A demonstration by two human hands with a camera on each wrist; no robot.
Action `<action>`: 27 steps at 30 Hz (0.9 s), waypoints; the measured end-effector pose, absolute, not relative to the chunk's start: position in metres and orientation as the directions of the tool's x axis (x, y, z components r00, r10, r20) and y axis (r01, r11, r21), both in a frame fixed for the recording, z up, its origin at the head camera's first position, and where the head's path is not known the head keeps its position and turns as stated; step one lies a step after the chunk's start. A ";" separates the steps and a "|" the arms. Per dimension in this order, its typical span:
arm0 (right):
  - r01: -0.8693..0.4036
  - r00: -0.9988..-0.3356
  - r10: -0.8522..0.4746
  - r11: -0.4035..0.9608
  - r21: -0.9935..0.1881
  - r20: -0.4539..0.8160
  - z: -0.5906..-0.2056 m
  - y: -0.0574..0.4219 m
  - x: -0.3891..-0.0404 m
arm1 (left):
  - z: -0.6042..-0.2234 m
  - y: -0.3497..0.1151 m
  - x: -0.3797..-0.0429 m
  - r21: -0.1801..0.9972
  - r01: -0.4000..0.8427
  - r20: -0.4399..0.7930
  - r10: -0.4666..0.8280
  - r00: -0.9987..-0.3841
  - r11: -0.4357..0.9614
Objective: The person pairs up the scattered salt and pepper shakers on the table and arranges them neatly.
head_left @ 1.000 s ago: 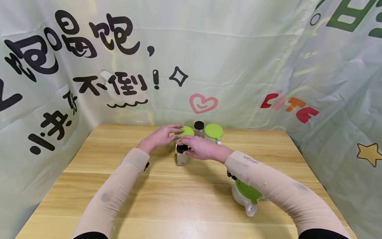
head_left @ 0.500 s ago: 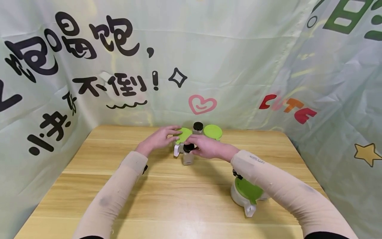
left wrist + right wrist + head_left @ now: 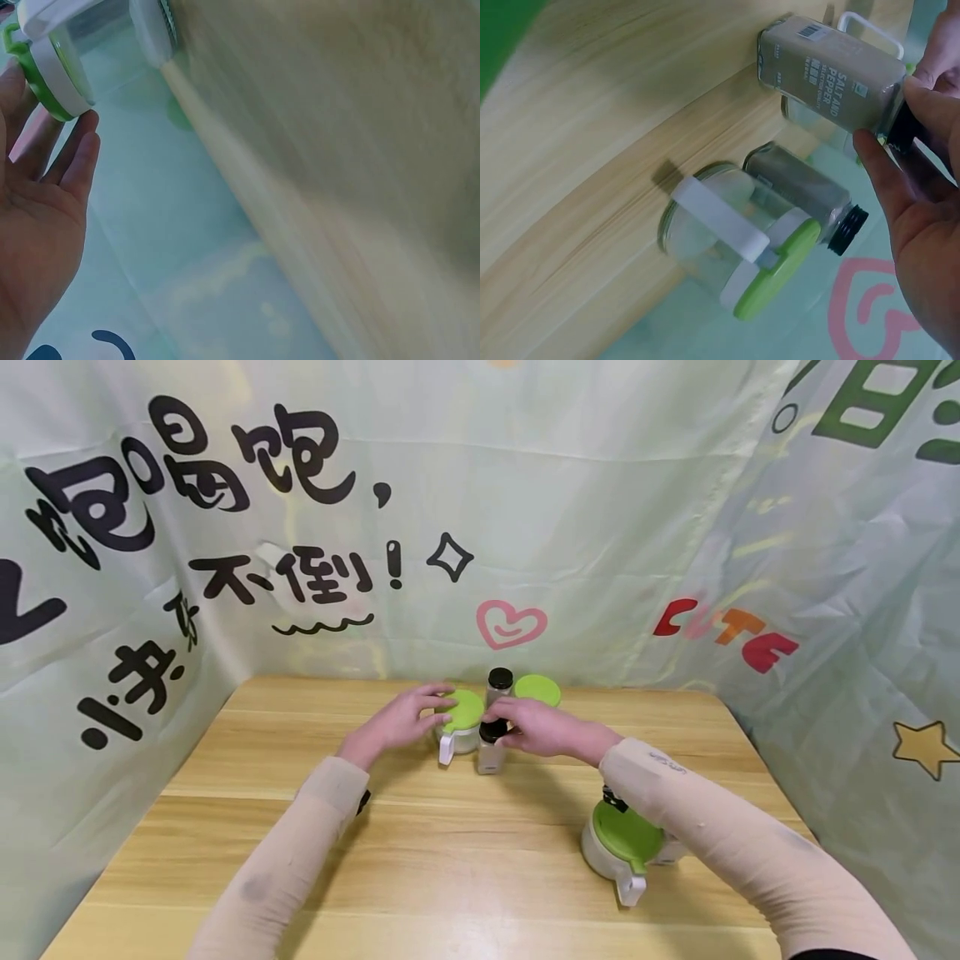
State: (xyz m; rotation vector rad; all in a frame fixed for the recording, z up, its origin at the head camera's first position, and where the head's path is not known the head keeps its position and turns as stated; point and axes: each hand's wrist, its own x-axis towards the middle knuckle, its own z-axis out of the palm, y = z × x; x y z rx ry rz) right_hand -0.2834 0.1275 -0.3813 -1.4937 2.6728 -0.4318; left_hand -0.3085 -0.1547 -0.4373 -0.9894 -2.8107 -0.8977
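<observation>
The right hand (image 3: 542, 727) pinches a bottle (image 3: 489, 762) by its cap (image 3: 490, 734); the left hand (image 3: 397, 718), spread loosely, touches a green-topped jar (image 3: 465, 710).

Pale green cloth (image 3: 600, 510) hangs, lightly creased, behind a wood-grained bench (image 3: 420, 835) and along its two sides. Bold black Chinese characters (image 3: 219, 564) run across the left and back, near an outlined four-pointed star (image 3: 450, 557) and a pink heart (image 3: 512, 631). Multicoloured "CUTE" lettering (image 3: 738, 623), a yellow star (image 3: 928, 750) and cropped green lettering (image 3: 866, 435) mark the right. Soft glare whitens the bench's near part.
</observation>
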 end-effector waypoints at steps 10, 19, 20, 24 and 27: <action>-0.868 -0.468 -0.871 0.422 -0.260 0.149 -0.382 0.142 -0.287 | -0.440 -0.151 -0.294 0.509 0.621 0.256 0.584 -0.770 0.596; -0.837 -0.478 -0.877 0.436 -0.330 0.055 -0.378 0.155 -0.286 | -0.442 -0.147 -0.280 0.511 0.608 0.246 0.574 -0.781 0.608; -0.836 -0.475 -0.879 0.434 -0.336 0.048 -0.378 0.157 -0.286 | -0.443 -0.147 -0.279 0.508 0.611 0.250 0.575 -0.779 0.607; -0.847 -0.450 -0.893 0.415 -0.331 0.030 -0.377 0.163 -0.286 | -0.443 -0.146 -0.273 0.501 0.626 0.270 0.579 -0.769 0.597; -0.853 -0.444 -0.896 0.417 -0.314 0.016 -0.374 0.167 -0.284 | -0.442 -0.146 -0.269 0.505 0.622 0.276 0.571 -0.773 0.599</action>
